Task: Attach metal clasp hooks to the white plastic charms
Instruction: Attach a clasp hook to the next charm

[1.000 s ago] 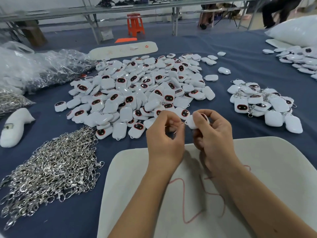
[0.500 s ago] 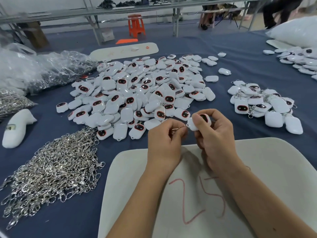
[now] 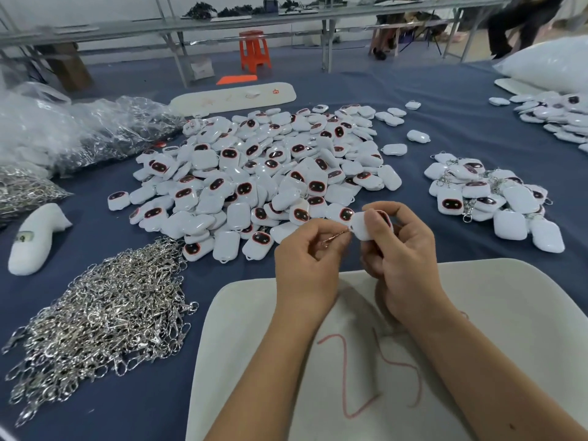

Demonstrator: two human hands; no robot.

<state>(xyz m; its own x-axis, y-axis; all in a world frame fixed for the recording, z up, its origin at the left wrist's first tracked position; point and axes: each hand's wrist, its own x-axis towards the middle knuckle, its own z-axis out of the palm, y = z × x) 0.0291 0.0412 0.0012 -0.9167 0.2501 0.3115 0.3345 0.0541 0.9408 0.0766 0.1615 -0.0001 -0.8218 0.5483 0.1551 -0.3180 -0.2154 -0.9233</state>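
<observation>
A view looking down from the head at 2 bare hands working over a blue cloth table (image 3: 445, 100). The right hand (image 3: 402, 249) pinches 1 white charm (image 3: 366, 225) between thumb and curled fingers, held up above the table. The left hand (image 3: 310, 259) pinches 1 metal clasp (image 3: 335, 237) between thumb and fingertips.

The clasp lies just to the left of the charm. Its long axis runs from lower left to upper right, and its upper right tip meets the charm's lower left edge. Whether the tip has already passed through the charm's loop cannot be told; that spot is too small to read. The step in hand looks like hooking the clasp on, so the next move probably turns on the left hand pushing along that slanted axis toward the charm while the right hand holds the charm steady.

Beyond the hands, in the middle of the table, lies a big pile of loose charms (image 3: 264, 173), white with dark red-rimmed faces. To the right is a smaller pile of finished charms (image 3: 496, 198) with clasps on them. To the lower left sits a heap of silver clasps (image 3: 105, 313), nearer the left hand. Under the forearms is a white board (image 3: 509, 313) with the red number 25 written on it. Clear plastic bags (image 3: 63, 132) sit at the far left.
</observation>
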